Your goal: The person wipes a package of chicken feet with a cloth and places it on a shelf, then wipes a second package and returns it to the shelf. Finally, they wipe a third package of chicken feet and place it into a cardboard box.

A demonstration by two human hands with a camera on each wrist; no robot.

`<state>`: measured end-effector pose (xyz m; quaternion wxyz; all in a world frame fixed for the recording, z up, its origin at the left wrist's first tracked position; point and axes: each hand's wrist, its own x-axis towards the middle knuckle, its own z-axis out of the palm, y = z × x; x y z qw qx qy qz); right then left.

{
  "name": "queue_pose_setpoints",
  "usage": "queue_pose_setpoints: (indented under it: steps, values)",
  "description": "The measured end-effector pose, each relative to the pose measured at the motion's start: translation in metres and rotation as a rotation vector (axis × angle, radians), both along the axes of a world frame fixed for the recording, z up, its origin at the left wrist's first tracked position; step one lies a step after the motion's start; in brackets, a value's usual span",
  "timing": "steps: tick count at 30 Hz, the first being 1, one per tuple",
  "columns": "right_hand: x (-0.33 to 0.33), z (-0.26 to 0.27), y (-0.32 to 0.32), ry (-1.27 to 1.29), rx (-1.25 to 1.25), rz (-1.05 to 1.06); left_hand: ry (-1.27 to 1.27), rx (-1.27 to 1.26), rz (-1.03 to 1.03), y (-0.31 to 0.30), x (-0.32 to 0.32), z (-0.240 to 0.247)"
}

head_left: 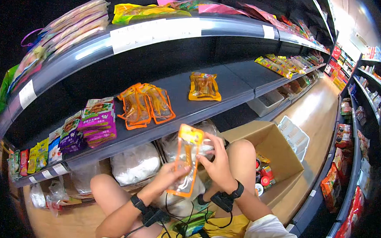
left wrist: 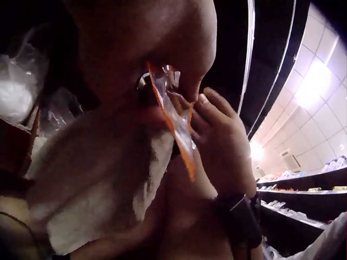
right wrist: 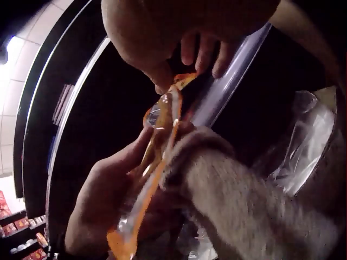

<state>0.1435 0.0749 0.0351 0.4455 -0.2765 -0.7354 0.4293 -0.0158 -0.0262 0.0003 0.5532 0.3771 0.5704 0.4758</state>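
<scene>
An orange-edged clear packet (head_left: 188, 155) stands tilted in front of the shelf, with brown food inside. My left hand (head_left: 171, 175) pinches its lower left side, thumb on the front. At its upper right edge my right hand (head_left: 217, 162) pinches it with thumb and fingers. The left wrist view shows the packet (left wrist: 176, 124) edge-on between left hand (left wrist: 146, 43) and right hand (left wrist: 225, 143). In the right wrist view, right hand (right wrist: 179, 32) holds the packet's top end. A pale cloth (right wrist: 233, 200) lies against the left hand; whether it is gripped I cannot tell.
Similar orange packets (head_left: 146, 104) and a yellow-edged packet (head_left: 204, 87) lie on the middle shelf (head_left: 239, 78), with purple packs (head_left: 97, 121) at left. An open cardboard box (head_left: 282, 163) holding jars stands right of the knees, near a white basket (head_left: 292, 138).
</scene>
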Motion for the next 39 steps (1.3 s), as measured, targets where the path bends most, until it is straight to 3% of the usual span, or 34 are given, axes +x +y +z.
queue_pose_setpoints:
  steps: [1,4,15,18,19,22,26,32,35,39]
  values:
    - [-0.002,-0.013,0.002,-0.025,-0.005,-0.044,-0.080,0.082,0.074,0.000,0.002,0.009]
    - [0.003,-0.028,0.011,-0.057,-0.619,0.439,-0.113,0.117,0.160,0.002,0.000,0.008]
    - [-0.014,-0.021,0.021,-0.118,-0.451,0.384,0.228,0.066,0.000,-0.004,0.000,0.002]
    - [-0.015,-0.002,0.036,-0.049,-0.451,0.414,-0.268,0.053,0.210,-0.004,0.007,0.011]
    - [-0.018,0.003,0.049,0.011,-0.457,0.432,-0.191,0.064,0.107,-0.007,-0.001,0.008]
    - [-0.046,0.033,0.087,0.092,-0.489,0.486,-0.280,0.031,0.108,-0.006,-0.013,0.008]
    - [-0.108,0.077,0.135,-0.175,-0.275,0.533,-0.178,0.013,0.044,0.000,-0.016,0.001]
    - [-0.181,0.041,0.173,-0.089,-0.408,0.538,-0.102,-0.100,-0.098,-0.007,-0.010,0.018]
    - [-0.193,0.031,0.177,-0.040,-0.451,0.554,-0.109,-0.084,-0.120,-0.005,-0.009,-0.004]
    - [-0.214,0.035,0.169,-0.045,-0.305,0.480,-0.060,-0.117,-0.147,-0.003,-0.007,-0.013]
